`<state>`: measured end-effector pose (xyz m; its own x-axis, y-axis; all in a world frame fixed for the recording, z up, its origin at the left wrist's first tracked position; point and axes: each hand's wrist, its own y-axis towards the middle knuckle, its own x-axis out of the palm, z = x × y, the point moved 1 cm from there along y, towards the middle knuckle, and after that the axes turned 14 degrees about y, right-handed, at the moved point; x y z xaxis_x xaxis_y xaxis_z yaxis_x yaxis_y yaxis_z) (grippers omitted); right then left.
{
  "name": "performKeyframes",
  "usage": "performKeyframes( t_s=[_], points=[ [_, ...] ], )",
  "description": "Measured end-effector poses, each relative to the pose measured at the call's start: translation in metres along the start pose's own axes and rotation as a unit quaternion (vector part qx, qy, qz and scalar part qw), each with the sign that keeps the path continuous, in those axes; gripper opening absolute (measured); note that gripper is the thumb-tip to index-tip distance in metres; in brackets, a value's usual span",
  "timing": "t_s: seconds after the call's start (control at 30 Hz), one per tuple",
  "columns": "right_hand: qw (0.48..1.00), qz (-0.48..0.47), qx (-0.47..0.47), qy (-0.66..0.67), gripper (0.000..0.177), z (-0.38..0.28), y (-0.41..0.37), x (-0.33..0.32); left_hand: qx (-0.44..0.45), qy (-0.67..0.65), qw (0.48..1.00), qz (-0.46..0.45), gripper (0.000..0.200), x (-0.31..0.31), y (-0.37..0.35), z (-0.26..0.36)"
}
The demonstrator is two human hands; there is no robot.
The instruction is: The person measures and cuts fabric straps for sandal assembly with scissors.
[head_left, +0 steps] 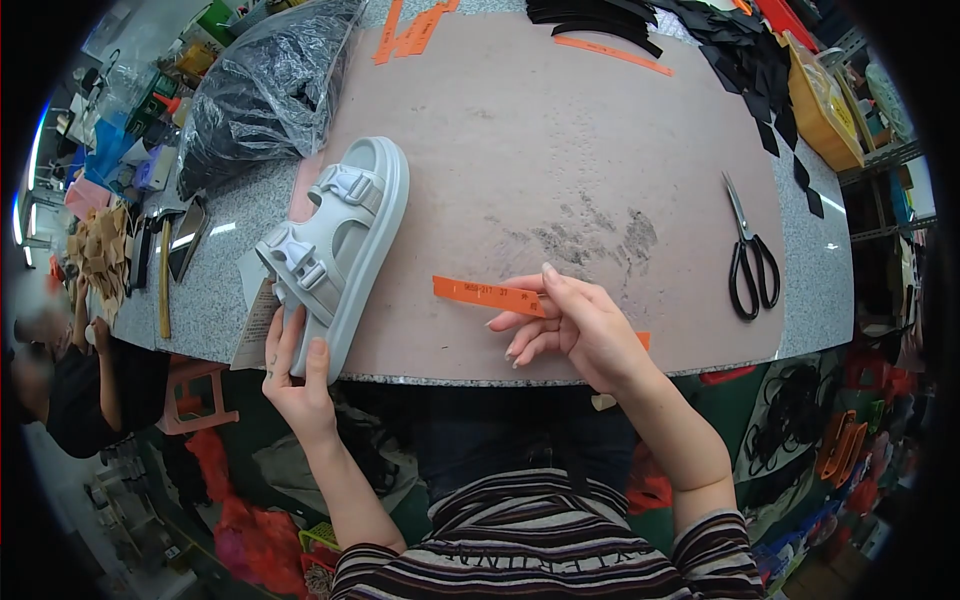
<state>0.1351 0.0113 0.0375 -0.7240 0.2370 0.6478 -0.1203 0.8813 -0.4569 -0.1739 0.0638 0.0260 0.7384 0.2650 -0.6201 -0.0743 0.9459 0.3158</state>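
A pale grey sandal (372,255) with two buckled straps lies tilted at the left of the work mat. My left hand (303,392) grips its near end, thumb on one side and fingers on the other. Between the thumb and fingers of my right hand (588,330) is an orange paper strip (480,294) with printed black characters. That hand hovers above the mat's front edge, right of the sandal and apart from it. Part of another orange piece (643,341) shows beside my right wrist.
Black-handled scissors (752,265) lie at the right of the mat (450,150). Black cut pieces (735,60) and more orange strips (412,32) lie along the back. A plastic bag of dark material (265,95) stands back left, near a hammer (165,280). Another person (95,385) sits at far left.
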Motion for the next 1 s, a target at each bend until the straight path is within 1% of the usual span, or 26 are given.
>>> performKeyframes(
  t_s=[0.13,0.17,0.2,0.33,0.43,0.63,0.73,0.83,0.93,1.0],
  points=[
    [1.0,-0.011,0.004,0.027,0.054,-0.001,-0.002,0.0,0.003,-0.012,1.0,-0.002,0.044,0.002,-0.001,0.0],
    [1.0,-0.009,-0.001,0.012,0.05,-0.001,-0.002,0.002,0.006,-0.01,1.0,0.002,0.044,0.001,0.0,-0.001],
    [1.0,-0.009,-0.006,-0.003,0.047,-0.001,-0.003,0.002,0.022,0.022,1.0,0.001,0.044,-0.001,0.001,-0.003],
    [0.998,-0.019,-0.021,-0.053,0.034,0.001,-0.003,0.002,0.028,0.023,0.999,0.007,0.043,0.0,0.001,0.002],
    [0.998,-0.03,-0.017,-0.05,0.033,0.004,-0.003,-0.002,0.028,0.012,0.999,0.013,0.042,0.002,0.0,0.003],
    [0.998,-0.046,0.001,-0.046,0.021,0.003,-0.008,0.004,0.023,0.014,0.999,0.017,0.042,0.003,0.0,0.009],
    [0.997,-0.064,0.011,-0.047,0.023,0.004,-0.009,0.008,0.026,0.036,0.999,0.018,0.042,0.003,-0.001,0.013],
    [0.997,-0.062,0.002,-0.051,0.019,0.007,-0.007,0.01,0.027,0.023,0.999,0.02,0.042,0.004,-0.002,0.016],
    [0.997,-0.064,0.002,-0.05,0.018,0.008,-0.007,0.012,0.032,0.031,0.999,0.018,0.042,0.004,-0.002,0.018],
    [0.996,-0.068,0.006,-0.054,0.021,0.007,-0.007,0.011,0.032,0.025,0.999,0.019,0.042,0.004,-0.003,0.018]
  ],
)
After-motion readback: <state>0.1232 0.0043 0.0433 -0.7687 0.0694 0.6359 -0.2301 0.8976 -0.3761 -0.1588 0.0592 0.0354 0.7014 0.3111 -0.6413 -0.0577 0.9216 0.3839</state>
